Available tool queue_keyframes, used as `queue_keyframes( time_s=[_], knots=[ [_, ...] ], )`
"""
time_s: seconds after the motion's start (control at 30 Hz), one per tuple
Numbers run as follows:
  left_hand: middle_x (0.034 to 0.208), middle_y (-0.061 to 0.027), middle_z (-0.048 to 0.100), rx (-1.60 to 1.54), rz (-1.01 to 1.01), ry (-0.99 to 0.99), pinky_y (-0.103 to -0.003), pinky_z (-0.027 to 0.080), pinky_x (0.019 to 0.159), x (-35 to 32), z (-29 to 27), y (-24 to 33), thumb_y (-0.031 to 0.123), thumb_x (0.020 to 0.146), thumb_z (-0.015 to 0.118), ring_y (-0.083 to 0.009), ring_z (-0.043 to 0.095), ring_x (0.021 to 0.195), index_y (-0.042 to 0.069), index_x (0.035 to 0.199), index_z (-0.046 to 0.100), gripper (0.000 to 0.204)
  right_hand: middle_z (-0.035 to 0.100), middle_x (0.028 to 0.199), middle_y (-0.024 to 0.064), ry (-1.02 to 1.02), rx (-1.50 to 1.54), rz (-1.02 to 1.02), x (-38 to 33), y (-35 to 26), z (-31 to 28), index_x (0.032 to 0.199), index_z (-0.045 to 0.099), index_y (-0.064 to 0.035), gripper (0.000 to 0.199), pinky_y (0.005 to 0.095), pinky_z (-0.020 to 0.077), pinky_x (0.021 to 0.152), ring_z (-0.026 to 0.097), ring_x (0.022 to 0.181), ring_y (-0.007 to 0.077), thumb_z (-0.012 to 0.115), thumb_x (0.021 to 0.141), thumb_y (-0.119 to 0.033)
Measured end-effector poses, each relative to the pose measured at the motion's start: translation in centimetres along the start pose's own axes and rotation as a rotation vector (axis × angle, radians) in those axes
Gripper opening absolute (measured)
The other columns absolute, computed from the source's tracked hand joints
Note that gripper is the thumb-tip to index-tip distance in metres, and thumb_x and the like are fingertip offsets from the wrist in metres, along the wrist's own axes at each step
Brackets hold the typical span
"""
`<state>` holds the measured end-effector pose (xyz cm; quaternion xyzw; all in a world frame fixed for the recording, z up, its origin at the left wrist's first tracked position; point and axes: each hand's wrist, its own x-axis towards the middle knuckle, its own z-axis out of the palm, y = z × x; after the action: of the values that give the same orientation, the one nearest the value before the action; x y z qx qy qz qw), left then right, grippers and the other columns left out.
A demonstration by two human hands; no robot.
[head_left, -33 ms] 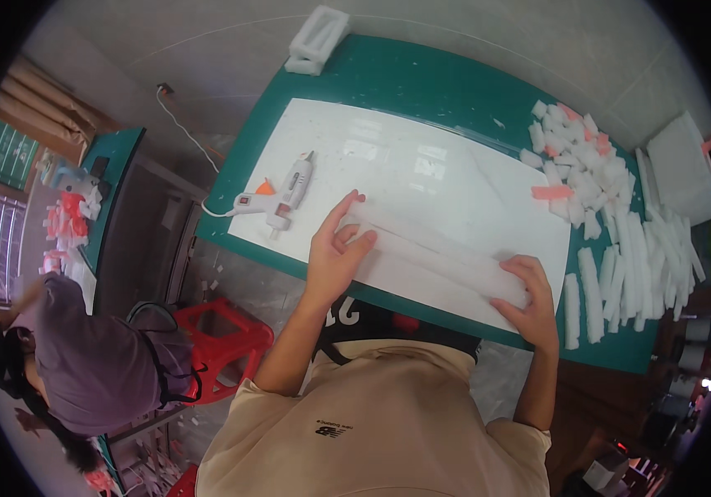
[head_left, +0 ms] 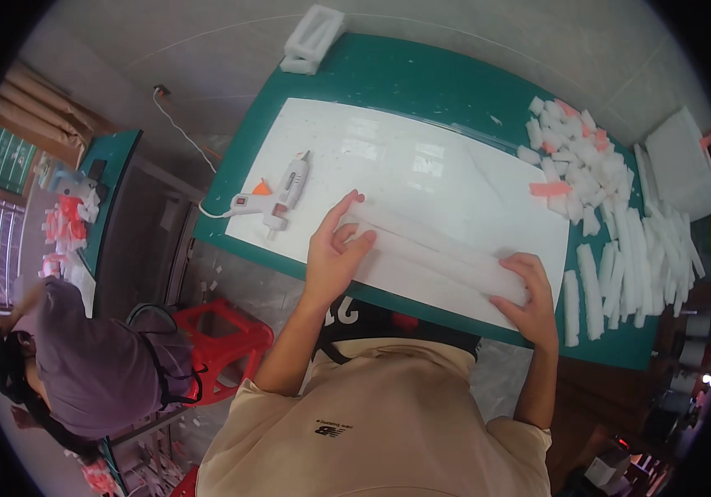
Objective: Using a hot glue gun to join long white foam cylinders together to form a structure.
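1. Green table [head_left: 405,62] carries one white board [head_left: 380,141]; to the left sit one co-worker [head_left: 98,356] and a red stool [head_left: 223,331]
2. Counted on the board: one glue gun [head_left: 289,186] and one long white foam piece [head_left: 438,253], though a lengthwise line leaves it unclear whether it is two laid together
3. Right of the board, loose foam blocks [head_left: 587,178], mostly white with a few pink, and white foam strips [head_left: 590,298] overlap too much for an exact count
4. Between two bare hands lies the long piece, slanting down to the right: the left hand [head_left: 332,253] pinches its left end, index finger stretched along the far edge, while the right hand [head_left: 533,302] straddles the other end, thumb and fingers on opposite sides
5. Compared with the earlier frame, both hands and the long piece match almost exactly; the table sits very slightly further left in view
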<state>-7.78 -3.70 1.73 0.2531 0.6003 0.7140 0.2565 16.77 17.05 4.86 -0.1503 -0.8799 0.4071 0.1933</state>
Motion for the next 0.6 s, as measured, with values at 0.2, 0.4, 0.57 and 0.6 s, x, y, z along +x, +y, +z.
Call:
queue_keyframes(
  time_s=[0.2, 0.4, 0.57, 0.6],
  knots=[
    [0.127, -0.0142, 0.056, -0.024, -0.027, -0.043, -0.026, 0.05, 0.087, -0.3, 1.3, -0.1, -0.009, 0.087, 0.059, -0.0158, 0.059, 0.108, -0.004, 0.136, 0.045, 0.051, 0.052, 0.113, 0.0151, 0.073, -0.063, 0.08, -1.0, 0.7, -0.5, 0.118, 0.059, -0.0032, 0.054, 0.0361, 0.0434, 0.094, 0.054, 0.107, 0.0323, 0.079, 0.068, -0.005],
    [0.127, -0.0138, 0.057, 0.104, -0.065, -0.063, -0.027, 0.049, 0.089, -0.4, 0.7, 0.2, -0.006, 0.087, 0.06, -0.0166, 0.058, 0.11, -0.004, 0.132, 0.05, 0.045, 0.053, 0.115, 0.014, 0.077, -0.024, 0.087, -1.2, 0.9, -0.2, 0.121, 0.059, -0.0051, 0.053, 0.0353, 0.0442, 0.094, 0.053, 0.109, 0.0315, 0.078, 0.071, -0.009],
    [0.13, -0.0169, 0.056, 0.7, 0.184, -0.141, -0.036, 0.04, 0.103, -0.5, 0.0, 0.4, 0.004, 0.081, 0.07, -0.0271, 0.054, 0.12, -0.002, 0.134, 0.049, 0.057, 0.056, 0.119, 0.0137, 0.094, -0.21, 0.079, -1.8, 1.1, -0.1, 0.123, 0.06, -0.0078, 0.051, 0.0385, 0.041, 0.098, 0.051, 0.113, 0.0327, 0.077, 0.075, -0.013],
    [0.13, -0.0169, 0.056, 0.695, 0.193, -0.151, -0.036, 0.04, 0.103, -0.5, 0.2, 0.6, 0.004, 0.081, 0.07, -0.0271, 0.054, 0.12, -0.002, 0.134, 0.049, 0.057, 0.056, 0.119, 0.0141, 0.091, -0.291, 0.068, -1.9, 1.3, -0.1, 0.122, 0.06, -0.0073, 0.051, 0.0388, 0.0395, 0.1, 0.05, 0.114, 0.0329, 0.077, 0.075, -0.015]
  ],
)
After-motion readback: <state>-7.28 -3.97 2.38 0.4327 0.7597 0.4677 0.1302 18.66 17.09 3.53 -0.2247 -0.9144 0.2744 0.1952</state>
